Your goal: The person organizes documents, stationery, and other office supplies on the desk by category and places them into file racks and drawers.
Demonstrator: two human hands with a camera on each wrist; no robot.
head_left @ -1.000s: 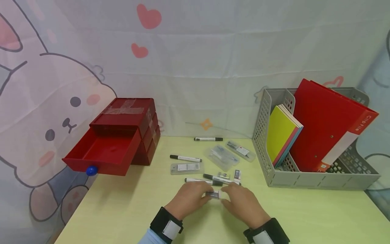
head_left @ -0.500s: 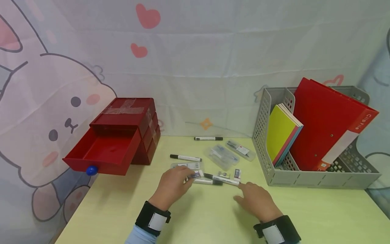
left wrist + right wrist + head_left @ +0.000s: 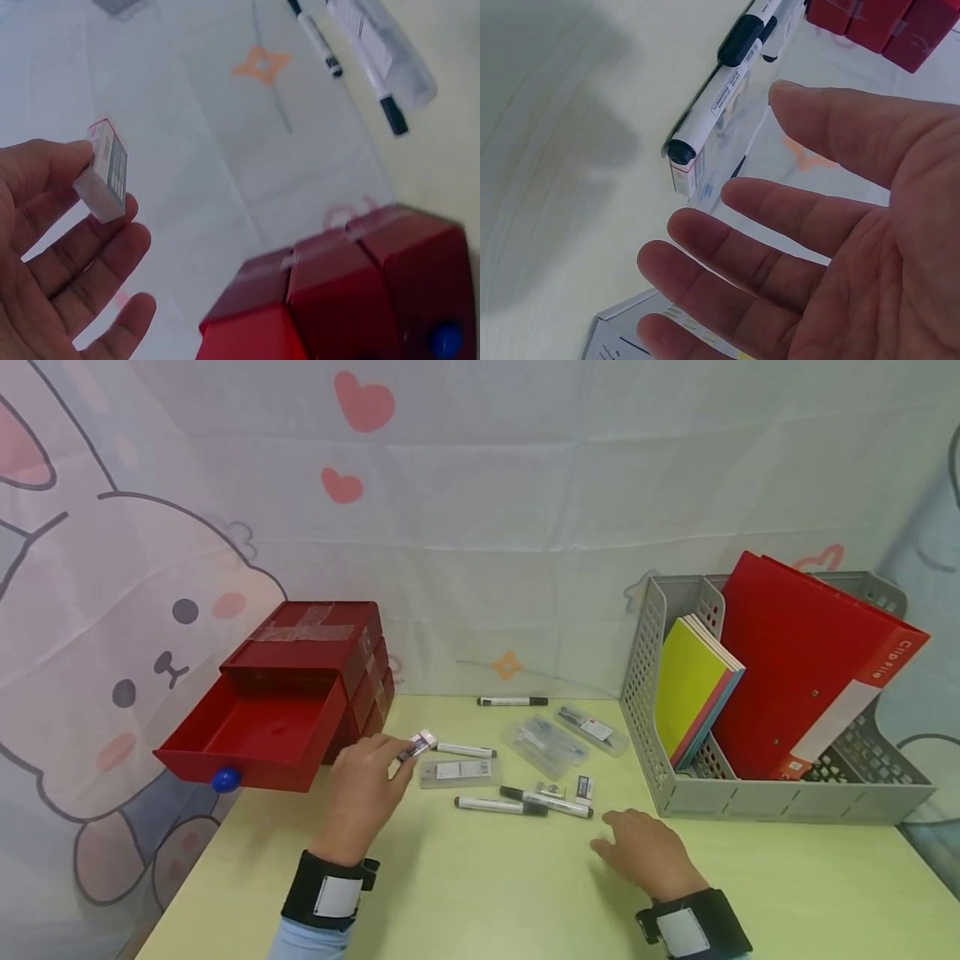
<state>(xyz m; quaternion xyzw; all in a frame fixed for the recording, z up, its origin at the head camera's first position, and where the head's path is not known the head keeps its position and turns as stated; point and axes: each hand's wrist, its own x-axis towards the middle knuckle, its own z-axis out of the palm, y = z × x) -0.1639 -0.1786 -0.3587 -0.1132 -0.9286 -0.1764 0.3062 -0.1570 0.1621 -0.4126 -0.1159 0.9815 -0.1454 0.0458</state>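
Observation:
My left hand [image 3: 356, 793] pinches a small white eraser [image 3: 417, 745] in a printed sleeve, between thumb and fingers. It is raised just right of the pulled-out red drawer [image 3: 281, 772]. In the left wrist view, the eraser [image 3: 105, 176] sits at the fingertips, its end face exposed. My right hand [image 3: 648, 856] holds nothing; its fingers are loosely extended over the table, right of a silver-white marker [image 3: 555, 803]. A second marker [image 3: 491, 806] lies beside that one. Another sleeved eraser [image 3: 584, 788] and a small clear-wrapped item [image 3: 552, 791] lie just behind them.
A red drawer cabinet [image 3: 307, 631] stands at left. Clear plastic cases [image 3: 459, 772] and more markers [image 3: 513, 702] lie mid-table. On the right, a grey file holder [image 3: 750, 802] contains notebooks [image 3: 693, 685] and a leaning red binder [image 3: 817, 668].
Both hands were together at the eraser; they have since parted. My left hand has carried it left towards the drawer. My right hand has released it and drawn back slightly right.

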